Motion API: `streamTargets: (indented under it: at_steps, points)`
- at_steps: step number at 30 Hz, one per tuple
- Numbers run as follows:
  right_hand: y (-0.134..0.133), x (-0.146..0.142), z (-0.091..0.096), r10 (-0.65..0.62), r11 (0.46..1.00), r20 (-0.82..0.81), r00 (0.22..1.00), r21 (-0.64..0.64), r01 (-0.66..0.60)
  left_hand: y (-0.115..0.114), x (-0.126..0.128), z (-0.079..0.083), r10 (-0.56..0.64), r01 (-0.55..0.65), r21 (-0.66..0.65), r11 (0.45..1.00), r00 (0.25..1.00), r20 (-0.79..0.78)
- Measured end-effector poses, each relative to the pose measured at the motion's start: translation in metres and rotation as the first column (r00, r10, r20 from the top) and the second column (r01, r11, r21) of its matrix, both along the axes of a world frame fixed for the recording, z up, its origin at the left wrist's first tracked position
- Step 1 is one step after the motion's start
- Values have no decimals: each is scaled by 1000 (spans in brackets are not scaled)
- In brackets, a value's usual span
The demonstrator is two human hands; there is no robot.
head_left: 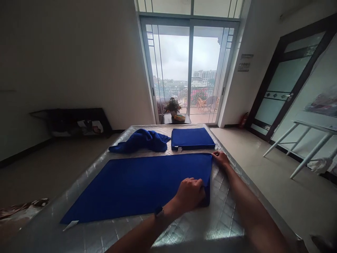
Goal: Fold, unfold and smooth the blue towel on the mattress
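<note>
A blue towel (142,186) lies spread flat on the plastic-covered mattress (223,211), a white tag at its near left corner. My right hand (221,159) pinches the far right corner of this towel. Closed over the towel near its right edge is my left hand (191,191), with a dark band on the wrist; its fingertips are partly hidden. Beyond the spread towel sits a neat stack of folded blue towels (193,137) with white tags. To the left of the stack, a crumpled blue towel (143,140) rests in a loose heap.
Past the mattress's far end stands a small dark table (168,120) with a potted plant (173,105), before a glass sliding door (171,63). A white-legged stand (305,147) is on the right. A dark framed object (79,121) leans by the left wall.
</note>
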State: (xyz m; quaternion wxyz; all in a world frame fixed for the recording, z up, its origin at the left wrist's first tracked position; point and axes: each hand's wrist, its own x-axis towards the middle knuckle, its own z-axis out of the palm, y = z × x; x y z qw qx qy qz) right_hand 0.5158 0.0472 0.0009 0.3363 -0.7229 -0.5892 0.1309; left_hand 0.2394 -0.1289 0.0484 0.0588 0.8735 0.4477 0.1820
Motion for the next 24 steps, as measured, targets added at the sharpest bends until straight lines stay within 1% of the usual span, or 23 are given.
streamTargets:
  at_steps: [2,4,7,9,11,13,16,18,20,22,24]
  points:
    - [-2,-2,3,2,1000,-13,1000,10,-1,1,-17,1,96,-94,-115,989,995,12]
    - [-6,-7,7,2,1000,-19,1000,30,-1,2,-26,1,133,-123,-202,972,990,37]
    - [-14,-19,13,-22,995,-36,999,95,25,2,-27,0,105,-87,-231,969,992,65]
    - [-19,-30,17,-40,985,-123,992,162,60,0,-25,0,63,-47,-215,976,996,67]
    - [-22,-44,22,-23,975,-222,975,211,71,-2,-25,3,37,-21,-208,978,997,71]
    - [-22,-59,28,30,973,-275,961,227,35,-6,-28,11,45,-27,-212,977,996,80]
    - [-17,-88,42,132,971,-333,934,231,-55,-15,-44,33,78,-51,-198,979,989,129]
    - [-11,-112,52,215,961,-369,904,244,-128,-22,-64,49,135,-96,-211,973,975,176]
    - [-4,-142,62,302,942,-390,870,263,-210,-31,-93,58,225,-167,-263,950,951,211]
    - [3,-178,69,387,915,-397,832,278,-293,-40,-131,58,322,-244,-307,920,917,236]
    - [9,-221,74,470,878,-387,793,296,-376,-50,-175,49,423,-336,-331,882,874,240]
